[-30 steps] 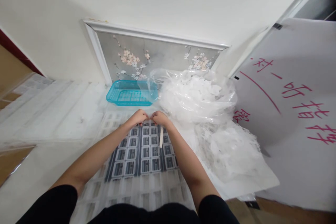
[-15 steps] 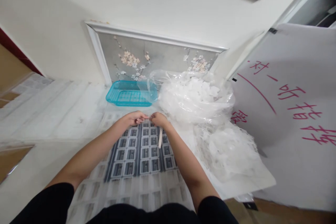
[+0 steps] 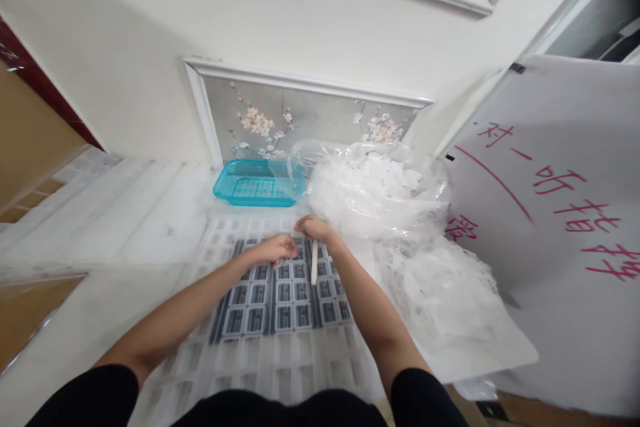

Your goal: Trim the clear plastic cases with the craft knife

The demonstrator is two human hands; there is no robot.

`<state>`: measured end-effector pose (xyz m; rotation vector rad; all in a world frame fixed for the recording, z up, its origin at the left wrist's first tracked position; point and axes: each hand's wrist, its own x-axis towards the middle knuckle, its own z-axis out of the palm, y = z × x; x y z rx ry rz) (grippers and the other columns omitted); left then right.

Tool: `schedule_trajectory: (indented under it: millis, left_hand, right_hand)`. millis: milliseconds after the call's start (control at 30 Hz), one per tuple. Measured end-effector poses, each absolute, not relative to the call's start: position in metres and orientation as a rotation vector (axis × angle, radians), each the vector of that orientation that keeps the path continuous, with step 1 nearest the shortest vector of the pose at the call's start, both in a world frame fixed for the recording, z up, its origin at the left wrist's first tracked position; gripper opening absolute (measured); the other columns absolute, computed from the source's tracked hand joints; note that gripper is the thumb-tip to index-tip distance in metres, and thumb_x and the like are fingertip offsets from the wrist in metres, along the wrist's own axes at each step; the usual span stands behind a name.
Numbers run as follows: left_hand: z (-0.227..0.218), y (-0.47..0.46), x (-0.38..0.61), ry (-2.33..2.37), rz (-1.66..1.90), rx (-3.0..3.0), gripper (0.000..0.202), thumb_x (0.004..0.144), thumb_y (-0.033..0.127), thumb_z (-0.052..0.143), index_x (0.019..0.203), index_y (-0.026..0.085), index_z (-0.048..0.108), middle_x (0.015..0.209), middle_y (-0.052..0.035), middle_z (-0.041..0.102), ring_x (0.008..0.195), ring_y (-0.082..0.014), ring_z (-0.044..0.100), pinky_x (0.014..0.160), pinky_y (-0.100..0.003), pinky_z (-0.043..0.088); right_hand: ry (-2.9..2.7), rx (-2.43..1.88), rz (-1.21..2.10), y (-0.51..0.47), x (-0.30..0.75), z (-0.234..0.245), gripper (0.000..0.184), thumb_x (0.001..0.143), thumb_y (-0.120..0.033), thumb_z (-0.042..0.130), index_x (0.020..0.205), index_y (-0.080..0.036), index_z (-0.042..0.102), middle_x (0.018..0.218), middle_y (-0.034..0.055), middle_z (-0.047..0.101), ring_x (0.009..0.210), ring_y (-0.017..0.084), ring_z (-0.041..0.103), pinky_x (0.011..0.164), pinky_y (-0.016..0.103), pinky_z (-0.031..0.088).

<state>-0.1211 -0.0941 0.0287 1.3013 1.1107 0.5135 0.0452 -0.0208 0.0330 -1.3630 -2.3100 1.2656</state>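
My left hand [image 3: 277, 249] rests with curled fingers on a clear plastic tray [image 3: 280, 347] of small square pockets, many filled with dark grey parts [image 3: 280, 293]. My right hand [image 3: 311, 227] is closed near the tray's far edge and holds a thin white stick [image 3: 314, 263] that hangs down over the pockets. The two hands are a short gap apart. What the left fingers pinch, if anything, is too small to see.
A turquoise plastic basket [image 3: 253, 184] sits beyond the tray against a framed flower picture [image 3: 300, 117]. A heap of clear plastic bags [image 3: 385, 193] lies to the right. A white board with red writing [image 3: 550, 200] leans at far right. Stacked clear trays [image 3: 100, 207] lie left.
My left hand has drawn back toward me and away from the right hand, which they had touched. The camera view has shifted slightly left.
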Motion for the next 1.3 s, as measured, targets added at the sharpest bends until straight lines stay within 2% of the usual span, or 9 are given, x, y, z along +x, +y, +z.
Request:
schedule_trajectory:
  millis: [167, 367, 533, 700, 800, 1033, 1167, 1233, 1300]
  left_hand:
    - [-0.001, -0.096, -0.114, 1.231, 0.496, 1.390, 0.013, 0.074, 0.021, 0.068, 0.082, 0.015, 0.060, 0.055, 0.0047, 0.050, 0.036, -0.0076, 0.037, 0.033, -0.020, 0.029]
    - [0.006, -0.083, -0.121, 1.230, 0.369, 1.417, 0.015, 0.073, 0.027, 0.066, 0.078, 0.014, 0.060, 0.046, 0.0062, 0.043, 0.034, -0.0090, 0.038, 0.035, -0.020, 0.032]
    - [0.017, -0.067, -0.114, 1.191, 0.205, 1.477, 0.010, 0.065, 0.021, 0.064, 0.072, 0.013, 0.064, 0.044, 0.0034, 0.045, 0.034, -0.0114, 0.041, 0.034, -0.021, 0.032]
    - [0.025, -0.051, -0.104, 1.194, 0.041, 1.557, 0.010, 0.054, 0.011, 0.062, 0.062, 0.013, 0.066, 0.038, 0.0026, 0.044, 0.031, -0.0110, 0.037, 0.031, -0.021, 0.028]
    - [0.026, -0.048, -0.103, 1.184, 0.000, 1.573, 0.012, 0.054, 0.013, 0.061, 0.064, 0.013, 0.067, 0.040, 0.0015, 0.047, 0.032, -0.0122, 0.039, 0.031, -0.021, 0.029]
    - [0.018, -0.053, -0.106, 1.140, 0.062, 1.500, 0.012, 0.058, 0.021, 0.064, 0.069, 0.015, 0.065, 0.042, 0.0030, 0.045, 0.036, -0.0127, 0.041, 0.035, -0.022, 0.033]
    - [0.016, -0.054, -0.111, 1.073, 0.176, 1.397, 0.016, 0.063, 0.027, 0.069, 0.072, 0.016, 0.062, 0.046, 0.0042, 0.042, 0.037, -0.0102, 0.037, 0.036, -0.022, 0.030]
    - [0.016, -0.055, -0.115, 1.040, 0.246, 1.337, 0.019, 0.064, 0.030, 0.071, 0.071, 0.017, 0.058, 0.048, 0.0053, 0.039, 0.038, -0.0087, 0.034, 0.036, -0.021, 0.028]
    - [0.017, -0.056, -0.121, 1.015, 0.303, 1.287, 0.021, 0.065, 0.030, 0.071, 0.068, 0.018, 0.053, 0.049, 0.0059, 0.037, 0.039, -0.0074, 0.031, 0.037, -0.020, 0.026]
  right_hand:
    - [-2.061, -1.041, 1.616, -0.025, 0.066, 0.058, 0.030, 0.079, -0.037, 0.051, 0.059, -0.022, 0.036, 0.047, -0.0076, 0.025, 0.044, 0.009, 0.023, 0.048, 0.024, 0.029]
    - [-1.648, -0.767, 1.786, -0.060, 0.111, 0.096, 0.031, 0.086, -0.048, 0.041, 0.068, -0.023, 0.036, 0.053, -0.0072, 0.017, 0.050, 0.013, 0.029, 0.061, 0.030, 0.040]
    - [-1.177, -0.694, 1.926, -0.093, 0.152, 0.101, 0.028, 0.079, -0.041, 0.061, 0.068, -0.022, 0.044, 0.054, -0.0073, 0.019, 0.051, 0.012, 0.026, 0.061, 0.029, 0.039]
    - [-1.075, -0.739, 1.788, -0.100, 0.172, 0.106, 0.024, 0.081, -0.034, 0.056, 0.066, -0.022, 0.043, 0.054, -0.0074, 0.018, 0.050, 0.011, 0.024, 0.063, 0.029, 0.040]
    - [-1.082, -0.729, 1.650, -0.095, 0.173, 0.117, 0.023, 0.082, -0.034, 0.052, 0.066, -0.022, 0.039, 0.055, -0.0071, 0.017, 0.051, 0.012, 0.024, 0.063, 0.029, 0.040]
    - [-1.503, -0.620, 1.362, -0.092, 0.134, 0.155, 0.028, 0.087, -0.036, 0.049, 0.065, -0.020, 0.042, 0.054, -0.0051, 0.033, 0.052, 0.010, 0.032, 0.059, 0.025, 0.033]
    - [-1.897, -0.574, 1.264, -0.104, 0.091, 0.176, 0.038, 0.092, -0.040, 0.042, 0.062, -0.018, 0.048, 0.060, -0.0008, 0.052, 0.064, 0.012, 0.049, 0.072, 0.025, 0.040]
    - [-1.969, -0.591, 1.337, -0.107, 0.067, 0.173, 0.040, 0.093, -0.044, 0.039, 0.064, -0.019, 0.048, 0.059, -0.0008, 0.053, 0.063, 0.012, 0.050, 0.071, 0.025, 0.042]
    - [-1.979, -0.623, 1.441, -0.105, 0.047, 0.158, 0.038, 0.093, -0.044, 0.038, 0.065, -0.020, 0.045, 0.054, -0.0025, 0.049, 0.055, 0.012, 0.047, 0.063, 0.024, 0.042]
